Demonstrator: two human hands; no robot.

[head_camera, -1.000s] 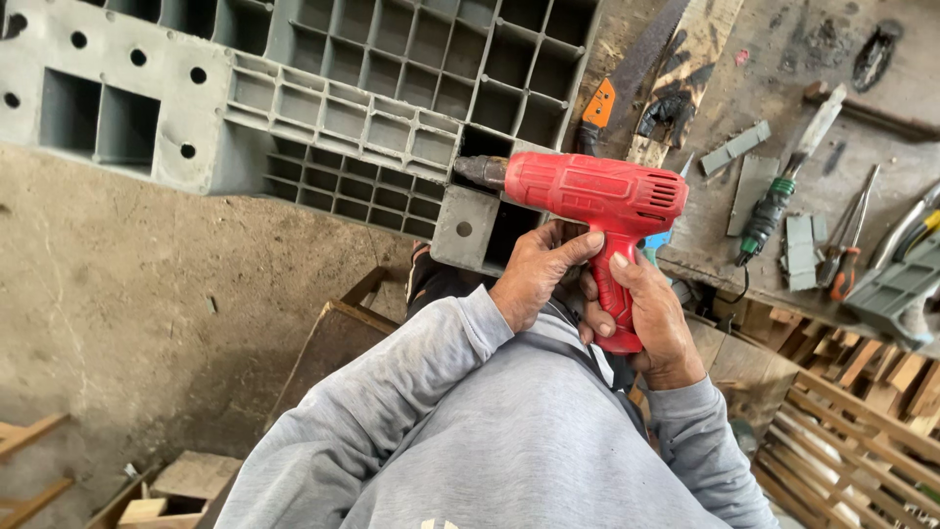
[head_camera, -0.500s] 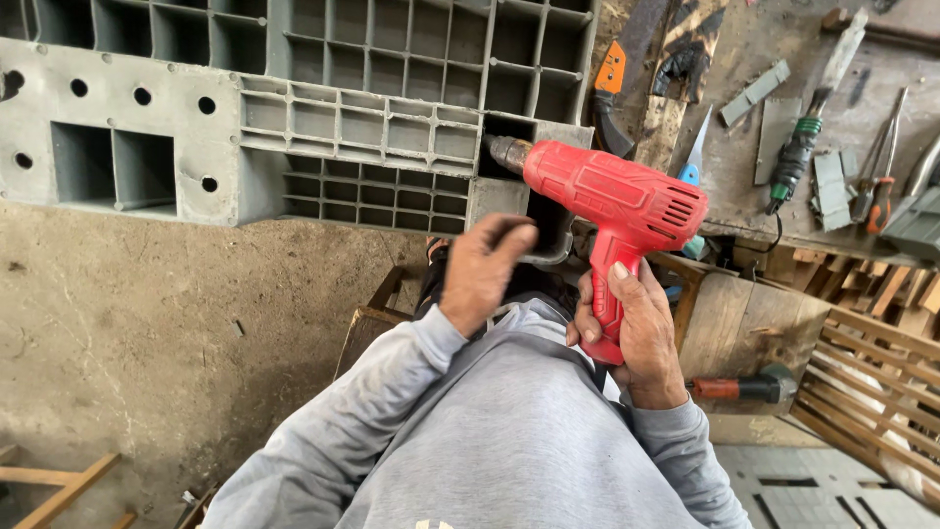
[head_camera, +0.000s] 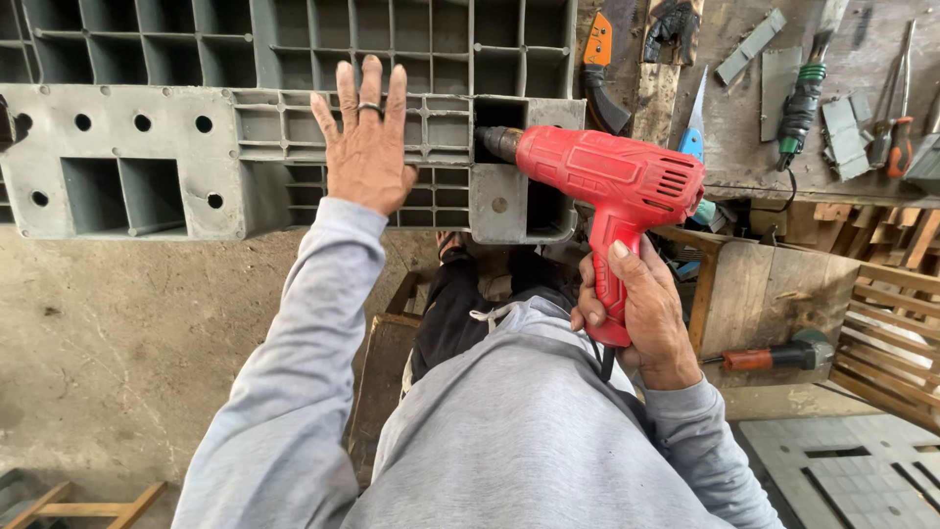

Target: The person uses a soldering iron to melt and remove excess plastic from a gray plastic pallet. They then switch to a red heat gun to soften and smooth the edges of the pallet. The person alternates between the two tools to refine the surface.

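We had the red plastic pistol-grip power drill (head_camera: 612, 181) clamped tight in our right hand (head_camera: 641, 318), fingers wrapped round the handle, up against the corner block of the grey moulded plastic pallet (head_camera: 147, 167) while our left hand (head_camera: 367, 147) lay flat and spread open on the pallet's ribs, gripping nothing. The drill's long axis ran roughly level, nose pointing left into the block's dark recess. It looked chunky and a bit nose-heavy to us, rigid shell, so the handle seemed the only sensible spot to grab.

The left hand (head_camera: 366, 147) lies flat with fingers spread, arm stretched forward. The right hand (head_camera: 638, 312) is curled tight in a fist-like grip, elbow bent.
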